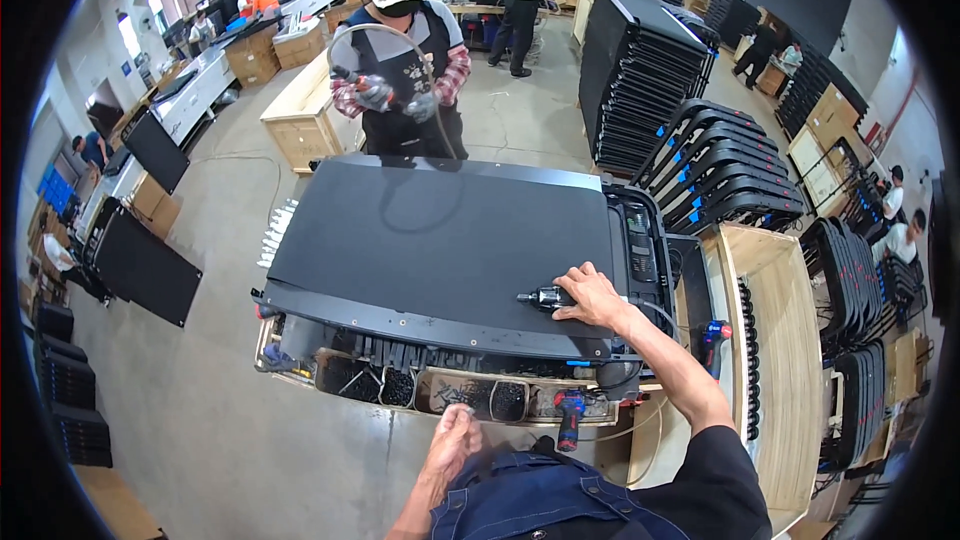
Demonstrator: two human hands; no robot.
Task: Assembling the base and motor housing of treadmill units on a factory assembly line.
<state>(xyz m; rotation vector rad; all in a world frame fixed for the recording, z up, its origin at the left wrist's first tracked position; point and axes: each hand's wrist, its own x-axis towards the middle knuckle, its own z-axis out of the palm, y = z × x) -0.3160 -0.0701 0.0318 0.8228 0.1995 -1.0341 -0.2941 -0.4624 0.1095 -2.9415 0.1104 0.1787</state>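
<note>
A large flat black panel [440, 240] lies on a wooden work stand in front of me. My right hand [590, 297] rests on its near right part, closed around a black power screwdriver [540, 297] that lies pointing left on the panel. My left hand [452, 437] hangs low by my body, fingers bunched at the rim of the wooden parts tray [430, 408]; I cannot tell if it holds anything. Across the panel stands a co-worker in a white cap and apron, whose gloved hands [395, 97] hold a tool with a looping hose.
The tray under the panel's near edge holds bins of black screws [505, 400] and a red-and-blue tool [570, 418]. Stacks of black panels [640, 70] stand at the right. A wooden cart [775, 360] is beside me. More panels lean at the left [140, 265].
</note>
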